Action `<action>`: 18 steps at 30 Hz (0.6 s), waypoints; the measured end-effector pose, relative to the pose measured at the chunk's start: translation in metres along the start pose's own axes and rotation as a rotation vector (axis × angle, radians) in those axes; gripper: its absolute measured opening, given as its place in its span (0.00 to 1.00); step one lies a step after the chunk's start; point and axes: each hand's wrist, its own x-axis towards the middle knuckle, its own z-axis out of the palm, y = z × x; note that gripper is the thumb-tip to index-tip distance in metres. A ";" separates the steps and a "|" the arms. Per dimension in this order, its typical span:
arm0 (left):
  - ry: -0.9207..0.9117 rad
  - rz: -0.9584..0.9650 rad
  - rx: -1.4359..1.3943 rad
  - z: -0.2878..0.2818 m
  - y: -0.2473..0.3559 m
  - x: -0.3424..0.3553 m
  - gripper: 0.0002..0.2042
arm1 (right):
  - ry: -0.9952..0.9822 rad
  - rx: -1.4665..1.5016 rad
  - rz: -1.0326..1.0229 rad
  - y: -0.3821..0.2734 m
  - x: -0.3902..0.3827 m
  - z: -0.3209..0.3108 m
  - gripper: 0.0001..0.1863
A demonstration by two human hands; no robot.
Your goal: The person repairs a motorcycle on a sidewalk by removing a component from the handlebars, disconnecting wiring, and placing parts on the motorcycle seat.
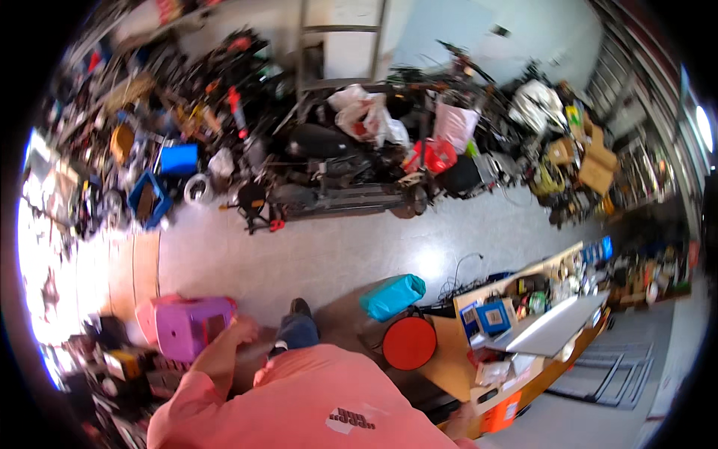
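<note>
My left hand [243, 331] is beside the purple plastic piece [179, 329], stacked against a pink one [149, 314]; its fingers are blurred, and I cannot tell whether they hold anything. My right hand [458, 417] is low by the edge of a cluttered wooden table [557, 378], near an orange box [499, 411] and a brown cardboard sheet [441, 359]; its grip is unclear. A red round stool seat [409, 342] sits left of the table, with a teal bag [393, 298] on the floor above it. A white board [550, 325] lies tilted on the table.
Scooters [340, 198], bags [456, 123] and dense piled parts line the far wall, with a blue bin [149, 198] at left and cardboard boxes [598, 168] at right. Grey floor [299, 247] stretches between the pile and me. A metal rack [598, 378] lies right of the table.
</note>
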 end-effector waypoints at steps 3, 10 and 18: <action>0.199 0.074 -0.387 -0.030 0.010 0.007 0.12 | -0.296 -0.185 -0.021 -0.037 -0.062 0.079 0.21; 0.305 0.103 -0.617 -0.132 -0.087 0.024 0.13 | -0.920 -0.483 -0.340 -0.201 -0.184 0.309 0.16; 0.133 -0.305 -0.924 -0.104 -0.156 0.018 0.16 | -1.152 -0.459 -0.531 -0.391 -0.296 0.552 0.15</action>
